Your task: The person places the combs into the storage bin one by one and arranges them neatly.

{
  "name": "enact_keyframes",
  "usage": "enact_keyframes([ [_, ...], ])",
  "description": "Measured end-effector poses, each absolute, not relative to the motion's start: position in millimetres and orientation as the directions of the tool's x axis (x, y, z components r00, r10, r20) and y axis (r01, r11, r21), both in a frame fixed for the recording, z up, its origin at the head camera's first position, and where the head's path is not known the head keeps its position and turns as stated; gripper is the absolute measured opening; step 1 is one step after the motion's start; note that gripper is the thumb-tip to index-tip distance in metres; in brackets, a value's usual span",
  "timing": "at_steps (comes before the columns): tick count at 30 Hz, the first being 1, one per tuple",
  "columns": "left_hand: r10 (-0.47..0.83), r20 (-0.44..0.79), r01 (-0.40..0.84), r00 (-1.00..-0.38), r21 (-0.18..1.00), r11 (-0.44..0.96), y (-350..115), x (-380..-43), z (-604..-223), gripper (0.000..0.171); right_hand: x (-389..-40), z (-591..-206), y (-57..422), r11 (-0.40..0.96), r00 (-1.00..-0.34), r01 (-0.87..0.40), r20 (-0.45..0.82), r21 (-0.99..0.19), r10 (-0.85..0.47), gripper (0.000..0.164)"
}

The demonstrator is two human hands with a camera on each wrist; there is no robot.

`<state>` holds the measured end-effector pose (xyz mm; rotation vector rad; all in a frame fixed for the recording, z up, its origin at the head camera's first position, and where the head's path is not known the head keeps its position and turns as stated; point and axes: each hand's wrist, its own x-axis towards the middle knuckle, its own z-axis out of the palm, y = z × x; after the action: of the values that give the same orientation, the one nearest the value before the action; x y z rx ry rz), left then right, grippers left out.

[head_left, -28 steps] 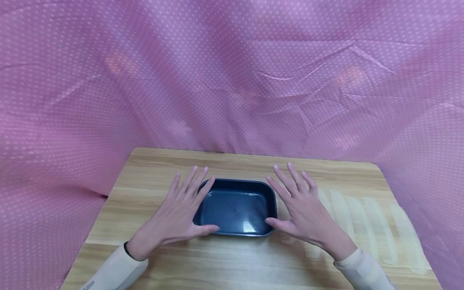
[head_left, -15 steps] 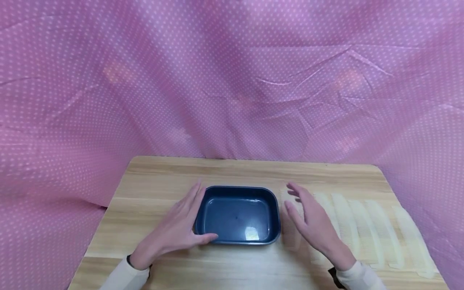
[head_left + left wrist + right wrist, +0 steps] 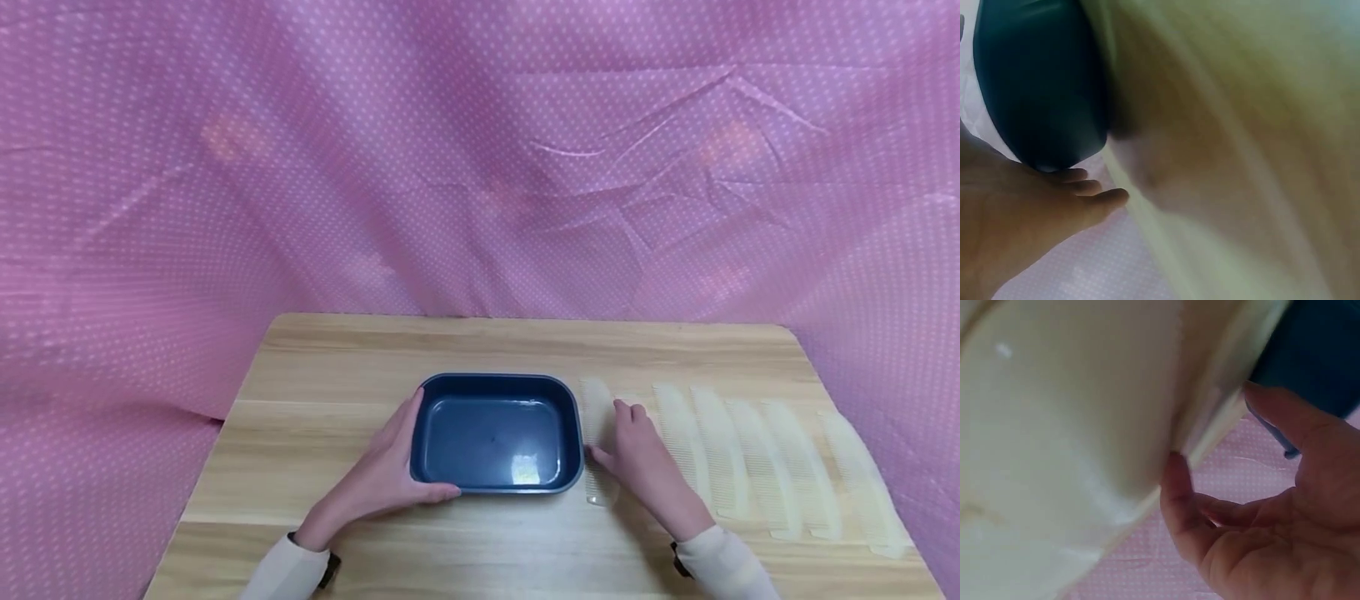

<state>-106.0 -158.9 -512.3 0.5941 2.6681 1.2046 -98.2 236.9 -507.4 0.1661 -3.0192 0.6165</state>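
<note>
A dark blue rectangular plastic tray (image 3: 491,433) stands in the middle of the wooden table. Against its left end rests my left hand (image 3: 378,475), fingers straight along the side and thumb on the near rim. The left wrist view shows those fingers reaching past the tray's wall (image 3: 1041,81). Beside the tray's right end lies a pale translucent comb (image 3: 597,404). My right hand (image 3: 648,462) is low over this comb, thumb on its left side and bent fingers on its right. In the right wrist view, thumb and forefinger touch down apart, with a gap between them.
Several more pale combs lie side by side to the right, including one (image 3: 716,442) near the right hand and one (image 3: 862,475) by the right table edge. The wooden table (image 3: 337,350) is surrounded by a pink dotted cloth (image 3: 480,167).
Both hands were spread over the tray's ends. The left has settled against the left end. The right has left the tray, moved right and come down over the nearest comb, its fingers bending.
</note>
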Motion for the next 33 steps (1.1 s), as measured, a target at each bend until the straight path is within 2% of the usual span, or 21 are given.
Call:
enact_keyframes([
  [12,0.403,-0.018,0.234,-0.915,0.792,0.564,-161,-106,-525,0.147,-105,-509,234,0.873,-0.993,0.029,-0.114,-0.487,-0.031,0.078],
  [20,0.41,-0.046,0.208,-0.911,0.806,0.554,-160,-105,-527,0.145,-104,-498,257,0.739,-0.999,-0.036,0.023,-0.673,-0.028,0.046],
  [25,0.406,-0.06,0.19,-0.912,0.815,0.548,-160,-106,-527,0.144,-107,-490,260,0.599,-0.997,-0.035,0.072,-0.8,0.038,0.036],
  [30,0.405,-0.07,0.176,-0.912,0.824,0.538,-160,-108,-527,0.144,-111,-476,250,0.337,-0.994,-0.008,0.044,-0.941,0.097,0.038],
  [33,0.405,-0.092,0.153,-0.91,0.834,0.531,-161,-106,-527,0.145,-109,-470,240,0.259,-0.996,0.001,0.022,-0.966,0.088,0.039],
])
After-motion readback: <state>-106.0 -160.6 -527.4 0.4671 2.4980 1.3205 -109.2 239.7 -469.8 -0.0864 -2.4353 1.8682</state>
